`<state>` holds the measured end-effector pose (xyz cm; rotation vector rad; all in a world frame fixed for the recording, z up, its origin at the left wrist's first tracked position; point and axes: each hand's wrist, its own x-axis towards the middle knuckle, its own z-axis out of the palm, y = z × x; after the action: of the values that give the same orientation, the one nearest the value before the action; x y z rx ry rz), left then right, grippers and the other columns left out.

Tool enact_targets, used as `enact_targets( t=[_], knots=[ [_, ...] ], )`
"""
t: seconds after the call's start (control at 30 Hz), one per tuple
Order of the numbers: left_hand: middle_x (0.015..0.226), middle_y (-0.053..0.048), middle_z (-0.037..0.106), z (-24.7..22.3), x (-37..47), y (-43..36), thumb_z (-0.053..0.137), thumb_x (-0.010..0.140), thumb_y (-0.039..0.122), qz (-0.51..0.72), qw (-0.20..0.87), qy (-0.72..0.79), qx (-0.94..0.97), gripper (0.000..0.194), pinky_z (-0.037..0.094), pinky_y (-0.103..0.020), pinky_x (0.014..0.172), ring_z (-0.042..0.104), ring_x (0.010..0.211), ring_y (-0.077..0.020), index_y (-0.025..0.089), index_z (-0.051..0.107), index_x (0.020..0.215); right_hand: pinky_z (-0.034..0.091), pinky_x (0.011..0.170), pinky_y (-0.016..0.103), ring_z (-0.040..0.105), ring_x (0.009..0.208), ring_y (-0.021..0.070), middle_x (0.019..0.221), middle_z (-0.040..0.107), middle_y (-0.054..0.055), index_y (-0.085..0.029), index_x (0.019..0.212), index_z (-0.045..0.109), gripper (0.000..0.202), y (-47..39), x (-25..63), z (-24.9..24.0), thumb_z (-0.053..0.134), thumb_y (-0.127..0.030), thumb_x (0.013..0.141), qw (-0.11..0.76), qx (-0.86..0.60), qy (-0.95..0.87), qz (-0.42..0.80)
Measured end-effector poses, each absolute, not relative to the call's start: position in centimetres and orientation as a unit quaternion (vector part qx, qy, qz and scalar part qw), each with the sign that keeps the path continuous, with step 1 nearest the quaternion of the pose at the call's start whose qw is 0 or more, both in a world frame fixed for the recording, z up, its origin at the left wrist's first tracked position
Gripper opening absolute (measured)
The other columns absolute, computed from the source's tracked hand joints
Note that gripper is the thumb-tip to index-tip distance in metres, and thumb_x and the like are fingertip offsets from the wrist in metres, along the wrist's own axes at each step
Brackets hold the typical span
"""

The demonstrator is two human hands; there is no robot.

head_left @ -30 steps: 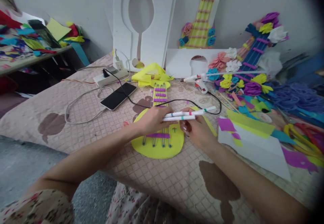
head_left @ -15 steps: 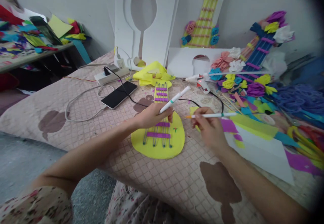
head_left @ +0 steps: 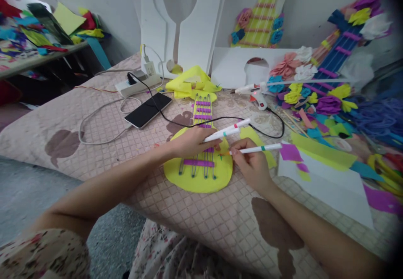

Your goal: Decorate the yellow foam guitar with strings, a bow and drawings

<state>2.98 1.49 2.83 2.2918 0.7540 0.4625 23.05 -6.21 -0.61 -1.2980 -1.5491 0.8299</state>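
A yellow guitar-shaped cutout (head_left: 201, 182) lies on the quilted cloth, with purple strips and grey strings across it. Over its middle rests my left hand (head_left: 192, 143), closed around two white markers (head_left: 223, 134), one with a green band and one with a red band. At the cutout's right edge my right hand (head_left: 250, 161) pinches a white marker (head_left: 260, 149) with a green band, its orange tip pointing left. The tip is close to a small drawn mark (head_left: 221, 156) on the yellow body; contact cannot be made out.
A phone (head_left: 148, 110) and a power strip (head_left: 135, 85) lie at the left. A glue gun (head_left: 256, 96) with a black cord is behind the hands. Decorated guitars (head_left: 338, 56), paper scraps and a white sheet (head_left: 327, 190) are at the right.
My right hand has moved left to the cutout's edge, bringing its marker near the drawn mark. Two markers now show in my left hand. The camera view has shifted slightly.
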Motion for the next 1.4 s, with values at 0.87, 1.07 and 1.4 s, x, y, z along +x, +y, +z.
enact_targets(
  t=[0.87, 1.07, 1.4],
  knots=[
    [0.089, -0.003, 0.071, 2.9, 2.97, 1.42, 0.044, 0.095, 0.03, 0.175, 0.36, 0.296, 0.867, 0.023, 0.046, -0.024, 0.069, 0.064, 0.075, -0.0137, 0.016, 0.062, 0.088, 0.037, 0.059, 0.029, 0.048, 0.065, 0.0142, 0.073, 0.052, 0.0, -0.022, 0.078, 0.051, 0.007, -6.1, 23.13, -0.65, 0.053, -0.02, 0.084, 0.446, -0.503, -0.705, 0.224],
    [0.086, -0.004, 0.07, 2.91, 2.98, 1.4, 0.045, 0.094, 0.03, 0.174, 0.353, 0.302, 0.868, 0.023, 0.047, -0.024, 0.069, 0.063, 0.074, -0.0138, 0.015, 0.062, 0.089, 0.032, 0.052, 0.027, 0.042, 0.057, 0.0119, 0.069, 0.05, -0.001, -0.022, 0.077, 0.051, 0.008, -6.11, 22.93, -0.57, 0.052, -0.02, 0.084, 0.428, -0.512, -0.702, 0.249],
    [0.084, -0.004, 0.07, 2.89, 2.97, 1.36, 0.043, 0.095, 0.032, 0.17, 0.347, 0.302, 0.872, 0.026, 0.048, -0.024, 0.068, 0.063, 0.073, -0.0131, 0.015, 0.062, 0.09, 0.035, 0.051, 0.025, 0.045, 0.059, 0.0124, 0.068, 0.052, -0.001, -0.021, 0.078, 0.052, 0.007, -6.13, 23.12, -0.68, 0.054, -0.022, 0.084, 0.445, -0.53, -0.682, 0.235]
  ],
)
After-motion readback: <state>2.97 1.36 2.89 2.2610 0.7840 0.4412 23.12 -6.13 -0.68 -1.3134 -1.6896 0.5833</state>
